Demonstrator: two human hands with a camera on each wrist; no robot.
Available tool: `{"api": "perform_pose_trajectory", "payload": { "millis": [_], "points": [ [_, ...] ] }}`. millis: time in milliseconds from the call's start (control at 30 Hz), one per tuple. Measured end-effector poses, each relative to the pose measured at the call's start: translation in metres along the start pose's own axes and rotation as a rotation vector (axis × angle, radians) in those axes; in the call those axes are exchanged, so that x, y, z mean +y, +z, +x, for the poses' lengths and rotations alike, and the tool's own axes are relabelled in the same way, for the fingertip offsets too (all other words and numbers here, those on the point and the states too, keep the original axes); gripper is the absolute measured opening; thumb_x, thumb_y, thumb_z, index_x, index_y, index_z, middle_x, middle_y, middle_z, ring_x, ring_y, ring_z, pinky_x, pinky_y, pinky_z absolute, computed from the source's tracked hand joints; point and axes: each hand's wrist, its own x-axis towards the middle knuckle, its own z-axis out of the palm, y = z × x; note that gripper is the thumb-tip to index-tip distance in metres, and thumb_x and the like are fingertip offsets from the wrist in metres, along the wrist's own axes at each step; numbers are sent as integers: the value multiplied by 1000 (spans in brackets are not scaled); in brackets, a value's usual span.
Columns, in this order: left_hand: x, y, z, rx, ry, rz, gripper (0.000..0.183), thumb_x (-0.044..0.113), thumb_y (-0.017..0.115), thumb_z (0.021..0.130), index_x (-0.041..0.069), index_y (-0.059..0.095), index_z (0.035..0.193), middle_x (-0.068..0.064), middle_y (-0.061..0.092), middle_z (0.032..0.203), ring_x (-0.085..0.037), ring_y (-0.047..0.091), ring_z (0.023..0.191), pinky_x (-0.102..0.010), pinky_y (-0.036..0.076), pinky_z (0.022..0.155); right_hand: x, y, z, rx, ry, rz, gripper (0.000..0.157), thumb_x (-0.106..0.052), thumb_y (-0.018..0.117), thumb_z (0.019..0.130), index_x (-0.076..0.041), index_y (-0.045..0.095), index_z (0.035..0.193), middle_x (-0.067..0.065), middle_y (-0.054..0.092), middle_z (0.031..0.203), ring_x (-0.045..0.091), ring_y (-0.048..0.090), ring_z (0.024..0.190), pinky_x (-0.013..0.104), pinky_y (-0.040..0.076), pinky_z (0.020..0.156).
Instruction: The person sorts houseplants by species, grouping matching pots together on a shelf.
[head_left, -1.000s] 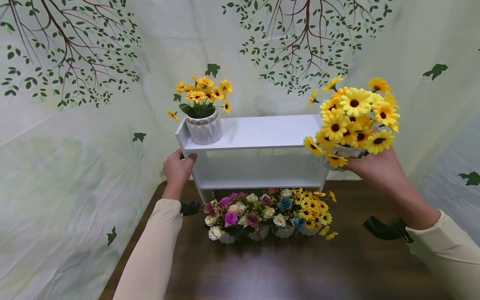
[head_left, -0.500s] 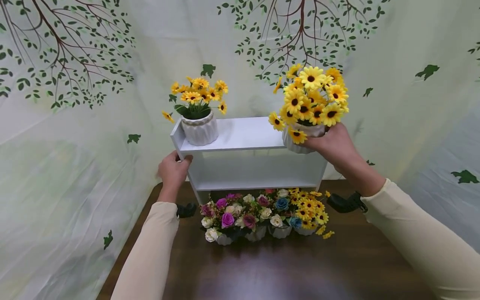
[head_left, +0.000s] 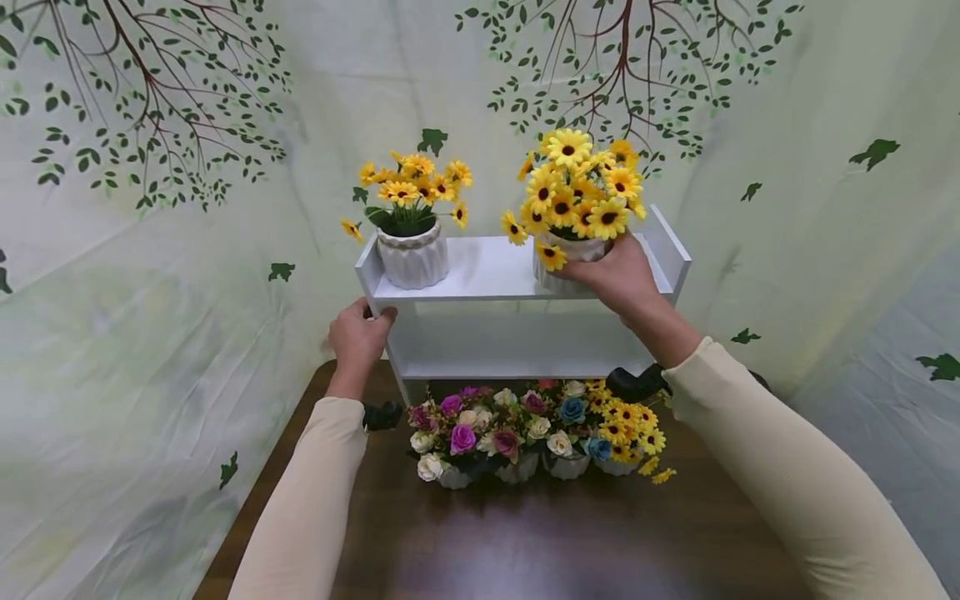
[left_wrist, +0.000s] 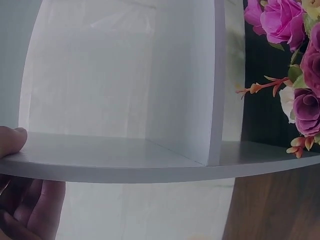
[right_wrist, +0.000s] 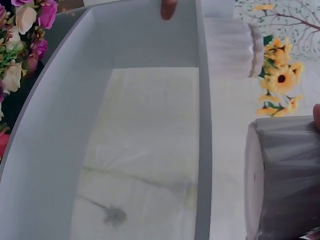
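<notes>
My right hand [head_left: 628, 282] grips a white ribbed flowerpot [head_left: 552, 277] of yellow artificial daisies [head_left: 562, 212] over the top board of a small white shelf unit [head_left: 483, 267]. In the right wrist view, the base of this pot [right_wrist: 255, 180] shows close to the board's edge. A similar pot of yellow daisies [head_left: 414, 257] stands at the left end of the top board. My left hand [head_left: 357, 340] holds the unit's left side panel, its thumb [left_wrist: 12, 141] on the inner face and the fingers [left_wrist: 46, 207] round the outside.
Several pots of roses [head_left: 506, 442] and another of yellow daisies [head_left: 633, 425] line the bottom front of the unit. Its middle board [head_left: 517, 365] bears nothing visible. A dark wooden table [head_left: 510, 542] lies in front; a leaf-printed cloth [head_left: 225, 275] hangs behind.
My right hand has carried the daisy pot leftward from the right of the shelf unit to over its top board. My left hand keeps its hold on the side panel.
</notes>
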Motion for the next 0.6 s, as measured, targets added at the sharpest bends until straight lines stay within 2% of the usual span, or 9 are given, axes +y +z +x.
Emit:
{"api": "perform_pose_trajectory", "payload": {
  "millis": [200,433,600],
  "points": [
    [2,-1,1,12,27,-6,34,31,62,88,6,72,108,-17,74,111,-40,63,103,-52,45,88,-5,24,20,42,-4,49,85,-19,86,73,-27,40,143,2,50,143,18,48,131,42,39,111],
    [1,-6,0,18,20,-2,32,30,63,88,4,72,106,-18,74,110,-40,64,101,-51,45,87,-14,54,35,43,127,10,94,-22,89,69,-23,36,146,1,50,146,19,47,134,41,38,112],
    [2,-3,-2,-10,4,3,34,30,63,89,4,71,109,-18,73,112,-38,65,102,-50,48,86,-13,63,37,52,155,45,96,-20,89,68,-21,35,147,2,50,147,20,47,135,40,37,114]
  ]
}}
